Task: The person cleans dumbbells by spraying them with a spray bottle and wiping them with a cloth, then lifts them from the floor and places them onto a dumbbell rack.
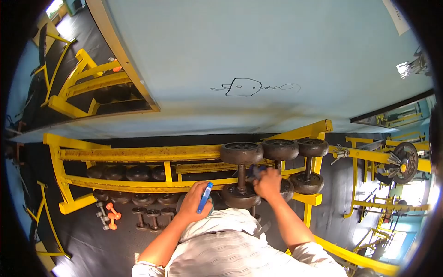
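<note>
My left hand (194,203) is closed around a spray bottle with a blue head (205,197), held in front of my shirt; most of its body is hidden below the hand. My right hand (268,183) is closed on a dark blue cloth (256,171), which is partly covered by the fingers. It is at the middle dumbbell (280,149), by its handle. To its left stands another large black dumbbell (242,177), and to its right a third one (308,167). All three lie across the rails of the yellow rack (124,153).
Black dumbbells (138,173) fill the lower tier. Small orange dumbbells (112,217) and grey ones (102,214) lie on the dark floor (124,249). A blue wall (258,41) with a line drawing is behind; a mirror (78,60) hangs left. A weight plate (406,162) sits on the right.
</note>
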The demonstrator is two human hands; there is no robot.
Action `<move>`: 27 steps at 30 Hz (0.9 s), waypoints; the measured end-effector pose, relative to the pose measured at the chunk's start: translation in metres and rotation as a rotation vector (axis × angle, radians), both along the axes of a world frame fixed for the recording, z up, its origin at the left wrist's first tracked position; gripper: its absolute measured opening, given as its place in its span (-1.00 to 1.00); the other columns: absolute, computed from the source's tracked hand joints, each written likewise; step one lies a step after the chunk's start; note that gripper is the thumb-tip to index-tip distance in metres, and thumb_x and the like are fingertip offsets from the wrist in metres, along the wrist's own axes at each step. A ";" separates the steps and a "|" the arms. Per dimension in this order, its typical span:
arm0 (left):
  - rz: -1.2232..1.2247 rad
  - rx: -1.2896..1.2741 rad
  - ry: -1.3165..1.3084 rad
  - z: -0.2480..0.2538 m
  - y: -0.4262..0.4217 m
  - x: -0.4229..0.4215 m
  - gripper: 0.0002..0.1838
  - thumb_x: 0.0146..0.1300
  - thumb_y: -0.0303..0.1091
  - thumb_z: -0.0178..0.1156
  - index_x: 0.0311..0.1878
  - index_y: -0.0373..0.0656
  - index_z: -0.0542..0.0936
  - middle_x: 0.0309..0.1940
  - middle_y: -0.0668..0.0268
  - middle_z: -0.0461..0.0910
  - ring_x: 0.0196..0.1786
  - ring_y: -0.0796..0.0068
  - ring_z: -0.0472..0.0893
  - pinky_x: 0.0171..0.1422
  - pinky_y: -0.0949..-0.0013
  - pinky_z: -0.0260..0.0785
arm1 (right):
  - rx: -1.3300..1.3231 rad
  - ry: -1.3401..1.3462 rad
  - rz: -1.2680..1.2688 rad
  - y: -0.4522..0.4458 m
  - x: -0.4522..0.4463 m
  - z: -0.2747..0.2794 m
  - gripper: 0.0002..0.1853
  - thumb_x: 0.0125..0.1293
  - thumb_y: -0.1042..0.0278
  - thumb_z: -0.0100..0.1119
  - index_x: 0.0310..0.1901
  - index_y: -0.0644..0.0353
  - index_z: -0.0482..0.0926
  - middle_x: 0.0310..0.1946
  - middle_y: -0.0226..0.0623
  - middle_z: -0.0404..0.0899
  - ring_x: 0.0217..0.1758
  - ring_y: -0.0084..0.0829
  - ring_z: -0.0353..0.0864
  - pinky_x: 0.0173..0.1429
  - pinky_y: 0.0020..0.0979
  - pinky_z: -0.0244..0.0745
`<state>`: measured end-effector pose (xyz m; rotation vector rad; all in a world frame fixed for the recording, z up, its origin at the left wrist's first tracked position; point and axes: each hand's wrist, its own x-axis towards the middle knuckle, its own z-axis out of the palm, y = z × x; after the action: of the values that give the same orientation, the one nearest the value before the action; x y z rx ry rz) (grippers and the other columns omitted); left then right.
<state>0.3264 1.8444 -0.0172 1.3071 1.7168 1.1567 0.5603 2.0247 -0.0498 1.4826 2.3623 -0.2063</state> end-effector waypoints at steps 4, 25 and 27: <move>-0.022 -0.008 0.005 -0.003 0.013 0.031 -0.45 0.03 -0.39 0.17 0.14 -0.32 0.37 0.03 -0.05 0.47 0.07 -0.08 0.50 0.19 0.14 0.36 | -0.460 -0.200 0.066 0.023 -0.013 -0.025 -0.43 0.18 -0.08 0.08 0.08 0.19 0.61 0.28 0.03 0.34 0.38 0.04 0.24 0.31 0.02 0.25; -0.105 -0.136 0.033 -0.013 0.025 0.071 -0.44 0.03 -0.33 0.18 0.16 -0.24 0.36 -0.08 -0.04 0.48 -0.04 -0.12 0.52 0.01 0.05 0.38 | -0.334 0.051 0.262 -0.006 -0.028 0.011 -0.43 0.33 -0.04 0.07 0.07 0.38 0.43 0.02 0.14 0.50 0.14 0.10 0.46 0.14 0.00 0.41; -0.062 -0.113 0.034 -0.015 0.021 0.070 -0.44 0.03 -0.32 0.18 0.15 -0.25 0.37 -0.09 -0.05 0.49 -0.03 -0.12 0.53 0.02 0.05 0.39 | -0.131 0.425 0.054 -0.011 -0.049 0.018 -0.50 0.32 0.00 0.09 -0.05 0.39 0.47 -0.05 0.07 0.48 0.09 0.02 0.47 0.07 0.02 0.40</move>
<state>0.3966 1.8653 -0.0323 1.3077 1.7275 0.9932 0.5112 2.0134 -0.0314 1.4214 2.6453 -0.7104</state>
